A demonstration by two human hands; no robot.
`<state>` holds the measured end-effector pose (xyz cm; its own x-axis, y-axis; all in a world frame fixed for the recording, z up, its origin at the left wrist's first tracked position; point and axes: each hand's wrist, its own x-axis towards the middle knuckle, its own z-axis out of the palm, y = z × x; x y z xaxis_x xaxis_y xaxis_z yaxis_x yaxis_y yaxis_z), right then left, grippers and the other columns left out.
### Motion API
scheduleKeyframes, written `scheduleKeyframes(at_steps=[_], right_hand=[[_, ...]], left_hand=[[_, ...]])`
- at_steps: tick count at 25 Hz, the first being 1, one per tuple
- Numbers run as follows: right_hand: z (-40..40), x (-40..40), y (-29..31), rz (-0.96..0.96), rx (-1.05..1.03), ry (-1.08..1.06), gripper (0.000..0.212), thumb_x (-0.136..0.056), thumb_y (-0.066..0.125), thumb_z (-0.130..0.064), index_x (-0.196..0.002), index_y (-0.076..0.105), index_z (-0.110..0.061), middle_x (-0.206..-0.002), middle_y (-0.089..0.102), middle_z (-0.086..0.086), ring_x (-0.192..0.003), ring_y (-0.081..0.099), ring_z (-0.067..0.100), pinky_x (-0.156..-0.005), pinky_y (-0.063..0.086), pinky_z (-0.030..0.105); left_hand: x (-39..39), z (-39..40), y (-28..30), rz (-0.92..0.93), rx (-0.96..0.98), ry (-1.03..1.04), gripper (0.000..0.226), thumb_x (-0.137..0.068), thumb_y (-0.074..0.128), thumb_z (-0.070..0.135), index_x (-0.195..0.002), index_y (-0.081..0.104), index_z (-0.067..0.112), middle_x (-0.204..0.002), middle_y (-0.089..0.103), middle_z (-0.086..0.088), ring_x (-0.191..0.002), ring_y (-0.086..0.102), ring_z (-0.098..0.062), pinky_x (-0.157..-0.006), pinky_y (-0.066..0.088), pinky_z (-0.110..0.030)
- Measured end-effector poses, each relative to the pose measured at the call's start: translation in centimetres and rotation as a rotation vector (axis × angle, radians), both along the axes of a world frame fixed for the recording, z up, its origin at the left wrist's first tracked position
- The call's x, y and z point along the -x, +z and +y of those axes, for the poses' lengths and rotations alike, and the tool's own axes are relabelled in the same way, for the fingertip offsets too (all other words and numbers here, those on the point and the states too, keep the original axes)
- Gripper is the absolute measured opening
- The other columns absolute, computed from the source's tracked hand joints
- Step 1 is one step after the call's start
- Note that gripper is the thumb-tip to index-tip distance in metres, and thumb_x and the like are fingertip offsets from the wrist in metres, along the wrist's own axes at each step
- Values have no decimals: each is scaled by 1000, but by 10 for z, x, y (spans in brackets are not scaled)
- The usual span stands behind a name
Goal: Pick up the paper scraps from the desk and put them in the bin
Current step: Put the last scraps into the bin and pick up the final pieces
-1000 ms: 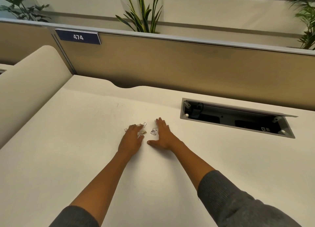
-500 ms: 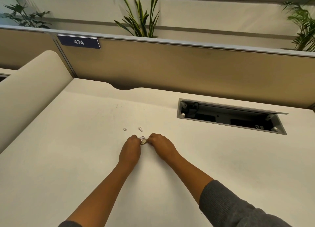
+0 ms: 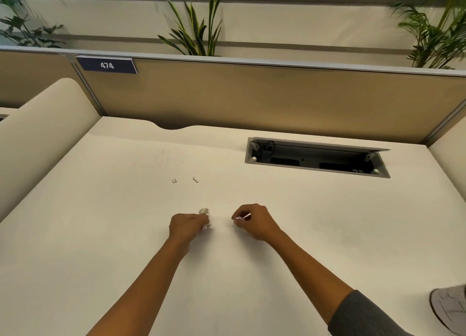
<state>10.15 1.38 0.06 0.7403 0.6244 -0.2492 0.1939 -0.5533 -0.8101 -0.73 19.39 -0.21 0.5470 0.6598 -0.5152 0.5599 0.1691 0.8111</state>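
My left hand (image 3: 187,226) is curled round a small wad of white paper scraps (image 3: 204,212) that sticks out past its fingers. My right hand (image 3: 253,222) pinches a thin white scrap (image 3: 242,217) between thumb and fingers. Both hands sit low over the middle of the white desk (image 3: 100,234), a short gap apart. Two tiny scraps lie loose on the desk farther back, one (image 3: 174,181) to the left and one (image 3: 195,179) to the right. No bin is in view.
An open grey cable tray (image 3: 316,157) is sunk into the desk at the back right. A tan partition (image 3: 252,98) with a "474" plate (image 3: 107,65) closes the far edge. A rounded cream panel (image 3: 42,123) stands at left. A grey shoe (image 3: 450,308) shows at bottom right.
Both hands have drawn back toward me and moved apart, each carrying paper. Two small scraps stayed behind on the desk where the hands had been gathering.
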Motion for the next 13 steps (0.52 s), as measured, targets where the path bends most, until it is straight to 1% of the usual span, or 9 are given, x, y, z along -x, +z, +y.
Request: scheduleKeyframes(at_steps=[2, 3, 4, 6, 8, 10, 11, 13], right_hand=[[-31, 10, 12, 84, -81, -99, 7, -87, 69, -16, -90, 75, -16, -85, 73, -6, -75, 69, 9, -58, 44, 7], [-47, 15, 17, 106, -119, -143, 6, -88, 70, -17, -91, 75, -18, -85, 74, -6, -75, 71, 7, -61, 46, 8], [-64, 19, 23, 119, -153, -181, 6, -88, 70, -17, -91, 75, -19, -85, 74, -6, -75, 71, 6, -64, 47, 8], [-96, 26, 33, 139, -201, -246, 6, -88, 70, -20, -91, 75, -21, -85, 75, -6, -76, 72, 5, -67, 49, 8], [-130, 33, 43, 148, -238, -323, 5, -88, 71, -23, -91, 75, -23, -86, 75, -6, -78, 73, 6, -68, 49, 8], [-163, 37, 51, 151, -269, -396, 5, -88, 71, -23, -91, 75, -25, -84, 75, -5, -79, 73, 8, -69, 50, 9], [-179, 38, 54, 153, -286, -426, 5, -88, 71, -22, -91, 75, -24, -84, 75, -4, -80, 73, 9, -72, 51, 11], [-210, 40, 58, 167, -330, -488, 7, -88, 71, -21, -92, 76, -23, -87, 75, -4, -82, 72, 11, -82, 56, 20]], left_hand=[[0, -22, 11, -71, 162, 29, 7, -64, 75, -1, -70, 72, -3, -71, 67, -10, -65, 64, -19, -71, 55, -25], [-1, -35, 17, -111, 230, 19, 11, -66, 74, -4, -76, 72, -5, -74, 69, -10, -65, 68, -17, -68, 57, -20], [-3, -50, 23, -141, 284, -11, 15, -68, 73, -4, -82, 71, -8, -76, 70, -11, -66, 70, -16, -63, 57, -17], [-7, -78, 32, -161, 353, -95, 22, -71, 73, -3, -90, 70, -13, -79, 69, -15, -70, 72, -17, -63, 56, -15], [-15, -111, 38, -156, 393, -163, 25, -72, 73, -2, -92, 69, -17, -82, 69, -17, -73, 72, -18, -64, 57, -15], [-24, -143, 43, -155, 423, -218, 24, -73, 73, -3, -91, 69, -17, -83, 71, -18, -72, 73, -18, -62, 56, -15], [-27, -160, 45, -156, 437, -249, 23, -73, 73, -3, -90, 69, -17, -82, 71, -18, -73, 73, -19, -62, 55, -14], [-30, -194, 48, -147, 456, -310, 24, -71, 73, -3, -89, 68, -18, -79, 70, -16, -76, 73, -21, -63, 55, -14]])
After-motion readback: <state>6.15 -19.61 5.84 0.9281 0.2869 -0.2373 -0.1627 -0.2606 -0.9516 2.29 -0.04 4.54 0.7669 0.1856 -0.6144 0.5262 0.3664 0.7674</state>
